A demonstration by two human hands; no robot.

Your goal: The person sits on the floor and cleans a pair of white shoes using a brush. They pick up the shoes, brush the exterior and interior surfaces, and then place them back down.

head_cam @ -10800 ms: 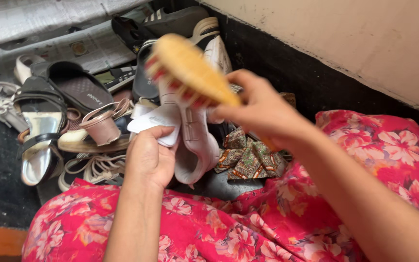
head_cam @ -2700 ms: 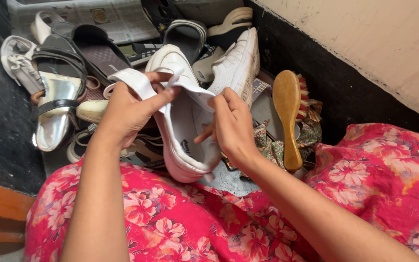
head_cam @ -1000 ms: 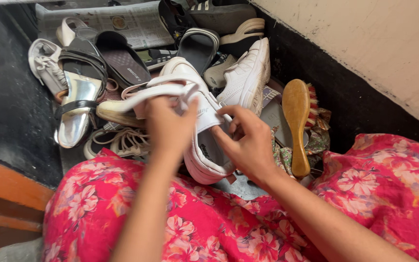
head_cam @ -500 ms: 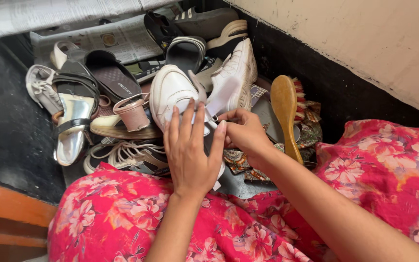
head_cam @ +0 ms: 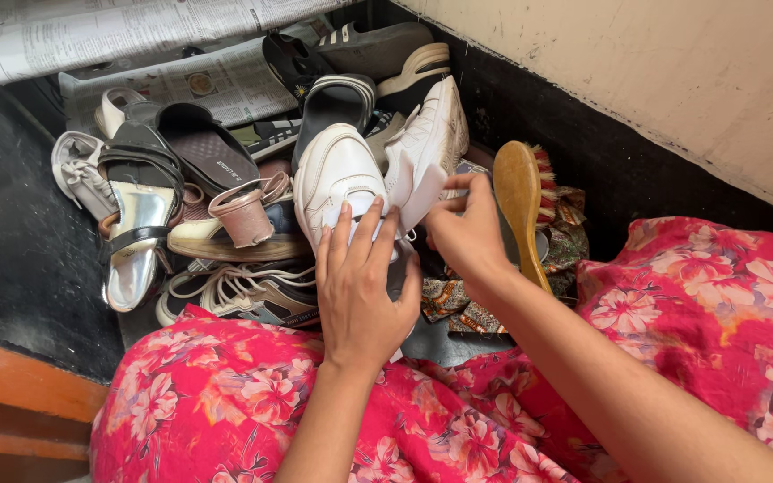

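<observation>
Fingers: left hand lies flat, digits spread and straight, pressing on the rear of a white sneaker; it grips nothing. Right hand is pinched, thumb and forefinger closed on the sneaker's white strap flap, lifted up and away from the shoe.

Shoe position: the sneaker rests on the pile directly ahead of the person's lap, toe pointing away, heel hidden beneath the left palm. Its long axis runs from the person toward the newspaper.

Which hand is nearer: both touch it; the left covers the heel end, the right works at the shoe's right flank, where the strap stands.

Pair: a second white sneaker lies on its side just beyond, touching the first at the toe.

Brush: a wooden shoe brush lies back-up just right of the right hand, bristles red and pale, handle pointing toward the lap, on a patterned cloth.

Pile: no box or tray holds the footwear; a silver sandal, a block-heeled sandal, a brown slipper and a black slide lie loose on newspaper and dark floor.

Foreground: red floral garment covers the knees.
</observation>
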